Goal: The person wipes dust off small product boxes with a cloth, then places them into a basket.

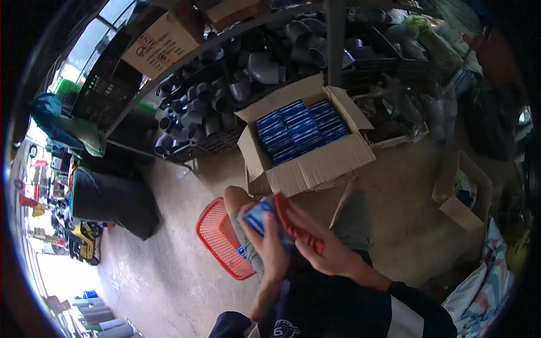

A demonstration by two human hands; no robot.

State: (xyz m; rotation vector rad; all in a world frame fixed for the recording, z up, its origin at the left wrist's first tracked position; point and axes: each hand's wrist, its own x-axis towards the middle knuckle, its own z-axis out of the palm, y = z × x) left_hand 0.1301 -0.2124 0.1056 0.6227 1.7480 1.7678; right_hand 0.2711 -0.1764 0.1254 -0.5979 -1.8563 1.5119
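Note:
My left hand [271, 248] is wrapped round a small blue and white box [258, 216] above my lap. Close beside it, my right hand [329, 248] grips a red-orange thing [288, 217], smeared by motion, whose kind I cannot tell. The two hands are almost together, with the red-orange thing right against the blue box. A red plastic basket [209, 239] stands on the floor by my leg, with a bit of blue inside. In front of me, an open cardboard box [327, 163] holds rows of blue packs [301, 125].
Grey pipe fittings [265, 69] fill crates on the rack behind the open box. A smaller open carton [463, 197] sits at the right, near a striped sheet [479, 293]. To the left stands a large dark roll [112, 200].

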